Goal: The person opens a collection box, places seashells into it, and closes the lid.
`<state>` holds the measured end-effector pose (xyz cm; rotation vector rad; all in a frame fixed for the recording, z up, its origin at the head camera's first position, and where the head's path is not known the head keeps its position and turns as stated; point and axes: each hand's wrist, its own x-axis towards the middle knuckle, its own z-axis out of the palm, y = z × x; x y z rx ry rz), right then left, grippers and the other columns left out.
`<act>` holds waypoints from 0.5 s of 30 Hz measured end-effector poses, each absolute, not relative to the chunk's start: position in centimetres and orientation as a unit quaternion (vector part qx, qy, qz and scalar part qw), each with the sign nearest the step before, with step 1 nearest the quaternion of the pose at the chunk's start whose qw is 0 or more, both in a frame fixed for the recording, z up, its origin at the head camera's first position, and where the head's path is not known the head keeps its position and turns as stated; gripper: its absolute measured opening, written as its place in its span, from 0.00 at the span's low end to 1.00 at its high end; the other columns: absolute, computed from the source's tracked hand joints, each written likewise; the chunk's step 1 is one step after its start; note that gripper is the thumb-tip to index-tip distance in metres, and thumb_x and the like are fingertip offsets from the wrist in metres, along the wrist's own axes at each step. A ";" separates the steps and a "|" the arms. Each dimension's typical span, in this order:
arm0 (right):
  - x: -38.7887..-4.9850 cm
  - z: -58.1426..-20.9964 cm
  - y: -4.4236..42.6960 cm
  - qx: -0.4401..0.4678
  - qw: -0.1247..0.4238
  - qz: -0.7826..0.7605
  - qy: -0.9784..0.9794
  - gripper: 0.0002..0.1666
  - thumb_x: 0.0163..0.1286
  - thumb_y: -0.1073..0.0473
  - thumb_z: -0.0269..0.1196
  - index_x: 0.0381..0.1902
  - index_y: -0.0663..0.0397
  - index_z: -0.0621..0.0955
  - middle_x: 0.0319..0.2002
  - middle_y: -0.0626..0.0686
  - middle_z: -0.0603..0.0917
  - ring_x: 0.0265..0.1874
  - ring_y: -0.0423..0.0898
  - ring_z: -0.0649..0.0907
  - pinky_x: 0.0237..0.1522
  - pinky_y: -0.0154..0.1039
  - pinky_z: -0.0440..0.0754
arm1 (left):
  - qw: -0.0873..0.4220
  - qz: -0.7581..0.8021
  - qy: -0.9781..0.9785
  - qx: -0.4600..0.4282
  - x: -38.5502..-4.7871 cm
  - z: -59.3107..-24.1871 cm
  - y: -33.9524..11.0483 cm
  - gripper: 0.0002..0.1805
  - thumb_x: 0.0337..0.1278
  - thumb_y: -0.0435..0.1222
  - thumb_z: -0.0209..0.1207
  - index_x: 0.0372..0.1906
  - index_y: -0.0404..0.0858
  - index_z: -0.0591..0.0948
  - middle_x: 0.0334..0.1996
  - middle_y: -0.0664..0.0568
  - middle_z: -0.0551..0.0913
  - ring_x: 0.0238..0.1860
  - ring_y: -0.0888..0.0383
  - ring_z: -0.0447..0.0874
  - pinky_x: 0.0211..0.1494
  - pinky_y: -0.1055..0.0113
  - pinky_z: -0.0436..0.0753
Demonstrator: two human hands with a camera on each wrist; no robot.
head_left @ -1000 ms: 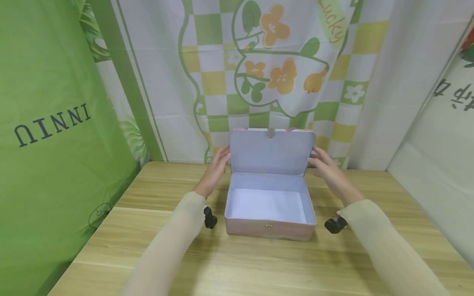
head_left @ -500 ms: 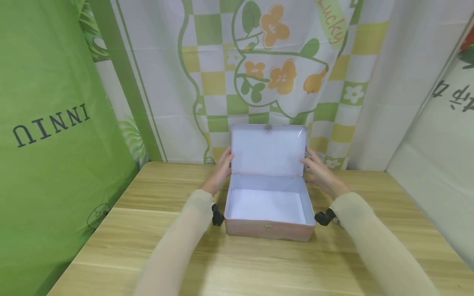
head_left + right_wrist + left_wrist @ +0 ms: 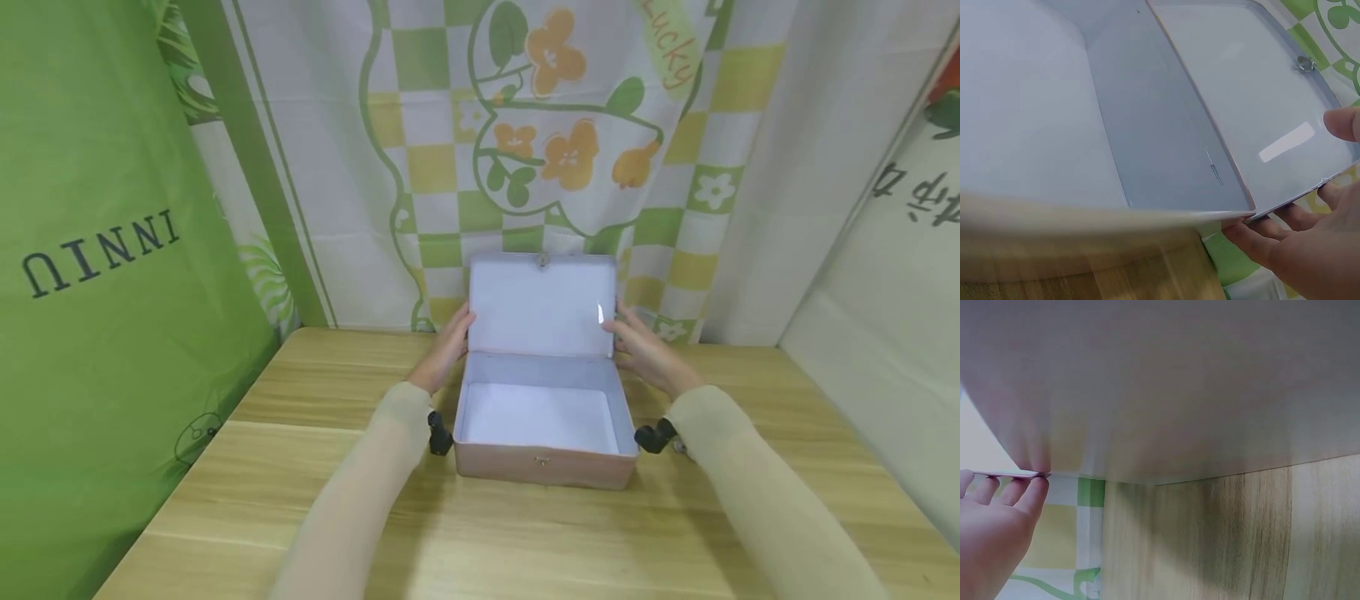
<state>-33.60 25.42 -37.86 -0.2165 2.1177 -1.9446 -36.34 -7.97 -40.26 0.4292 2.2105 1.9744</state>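
A pink tin box [image 3: 498,463] stands on the table, its pale inside bare. The hinged lid [image 3: 542,304] is swung up and leans back, with a metal clasp [image 3: 1305,63] at its top edge. My left hand [image 3: 446,350] holds the lid's left edge; in the left wrist view the fingertips of that hand [image 3: 997,531] touch a thin rim, beside the box's large, close side wall [image 3: 1166,394]. On the opposite edge, my right hand [image 3: 649,352] grips the lid with the thumb [image 3: 1342,123] on the inner face side and the fingers beneath its rim.
A wooden table [image 3: 555,542] bears the box. Right behind it hangs a patterned curtain [image 3: 435,167]. Green cloth [image 3: 97,350] borders the left side, and white cloth [image 3: 870,333] borders the right. A thin dark cord [image 3: 197,433] shows at the left.
The lid has tilted farther back, and light now glints on its inner face. Both hands have moved inward with its edges, the right one farther left. The box's base has barely moved.
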 end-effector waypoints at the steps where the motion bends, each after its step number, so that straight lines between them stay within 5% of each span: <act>1: -33.6 -37.9 25.5 -0.075 0.130 -0.664 0.732 0.49 0.81 0.52 0.47 0.78 0.43 0.26 0.78 0.61 0.25 0.74 0.72 0.47 0.72 0.66 0.51 | 0.075 0.656 0.737 0.143 -36.3 -40.2 -8.0 0.35 0.80 0.53 0.37 0.82 0.44 0.46 0.80 0.50 0.48 0.76 0.48 0.54 0.76 0.50 0.58; 15: -33.3 -38.0 25.8 -0.091 0.147 -0.637 0.751 0.48 0.82 0.52 0.45 0.78 0.53 0.25 0.78 0.69 0.34 0.73 0.73 0.51 0.72 0.64 0.54 | 0.085 0.632 0.759 0.131 -36.3 -40.4 -8.1 0.37 0.79 0.54 0.38 0.81 0.40 0.49 0.80 0.49 0.48 0.77 0.50 0.51 0.76 0.52 0.58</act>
